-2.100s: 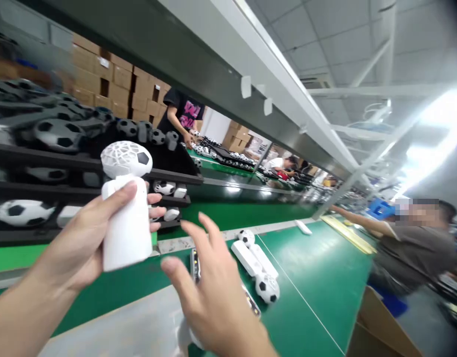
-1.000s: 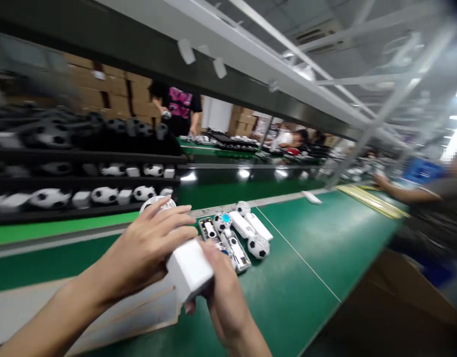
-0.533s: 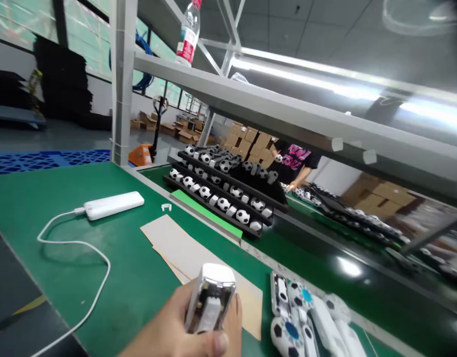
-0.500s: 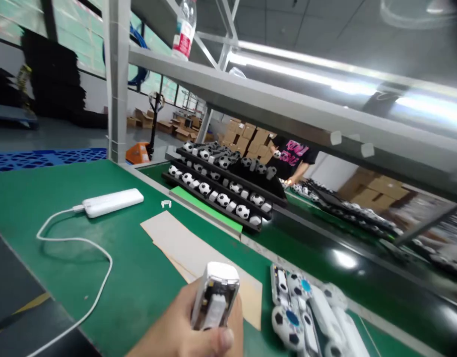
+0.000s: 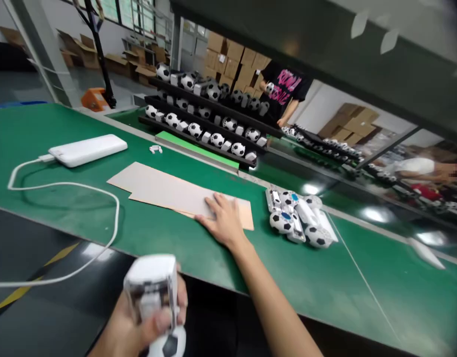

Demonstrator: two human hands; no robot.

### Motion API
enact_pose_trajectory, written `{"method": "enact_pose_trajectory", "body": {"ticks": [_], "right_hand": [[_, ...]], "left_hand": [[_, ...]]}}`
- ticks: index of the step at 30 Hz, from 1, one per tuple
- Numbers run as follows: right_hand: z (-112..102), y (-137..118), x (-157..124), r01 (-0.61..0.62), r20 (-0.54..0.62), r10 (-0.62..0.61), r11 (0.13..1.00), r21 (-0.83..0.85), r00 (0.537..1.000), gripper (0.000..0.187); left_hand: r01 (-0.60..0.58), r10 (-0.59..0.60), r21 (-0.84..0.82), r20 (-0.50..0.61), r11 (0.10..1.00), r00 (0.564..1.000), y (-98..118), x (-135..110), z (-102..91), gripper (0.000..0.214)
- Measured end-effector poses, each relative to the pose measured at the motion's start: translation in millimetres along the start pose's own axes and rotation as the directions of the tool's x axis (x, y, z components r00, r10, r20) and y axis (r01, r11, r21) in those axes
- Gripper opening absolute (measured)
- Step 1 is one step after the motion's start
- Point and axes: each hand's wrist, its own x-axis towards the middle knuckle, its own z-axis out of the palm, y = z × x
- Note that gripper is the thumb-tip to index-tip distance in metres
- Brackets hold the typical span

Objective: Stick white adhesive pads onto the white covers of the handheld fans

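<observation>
left hand [image 5: 137,327] closed round white ball-headed unit [image 5: 152,285], near-left, off bench [image 5: 317,282] edge, long axis upright, ball end down | right hand [image 5: 223,220] open, flat on cardboard sheet [image 5: 164,191], farther | loose units [image 5: 298,220] just right

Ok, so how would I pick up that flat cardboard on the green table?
Take the cardboard by its right end, where the right hand lies flat on it. It lies flat on the green table, so nothing sticks up: probably lift the near edge from the front and pinch it there.
</observation>
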Motion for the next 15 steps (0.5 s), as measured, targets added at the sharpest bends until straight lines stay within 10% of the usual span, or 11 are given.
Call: {"method": "enact_pose_trajectory", "body": {"ticks": [3,8,15], "right_hand": [[-6.3,-27.7,-36.0,-0.046,-0.159,0.065,0.992,0.12,0.985,0.022],[-8.9,-100.3,-87.6,0.081,-0.182,-0.017,0.934,0.348,0.983,0.028],[-21.3,-118.0,-3.4,0.136,-0.173,-0.111,0.98,0.144,0.979,0.016]], "left_hand": [[-0.135,0.137,-0.054,0.034,0.989,0.99,50.2,36.7,14.9,0.052],[-0.405,0.387,-0.109,-0.154,0.908,0.909,119.5,146.3,61.8,0.042],[-0.234,0.226,-0.013,-0.217,0.972,0.95,136.0,239.9,81.4,0.035]]}}
